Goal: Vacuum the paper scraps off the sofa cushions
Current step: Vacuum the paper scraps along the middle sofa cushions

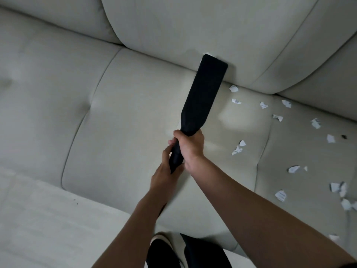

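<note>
Two hands grip the black vacuum nozzle [202, 93]: my right hand [190, 146] wraps its neck, my left hand [166, 171] closes round the tube below. Its flat mouth presses into the crease between seat cushion [135, 113] and backrest [193, 26]. Paper scraps [278, 118] lie scattered to the right, well apart from it.

Place: a home living room, by the look of it.
Main evidence: a large pale upholstered sofa [135, 117] fills the frame, with seamed, tufted seat cushions and plump back cushions [193, 26] across the top.
Floor: a pale strip at the lower left.
Household sign: torn paper scraps [280, 195] litter the right-hand seat.
</note>
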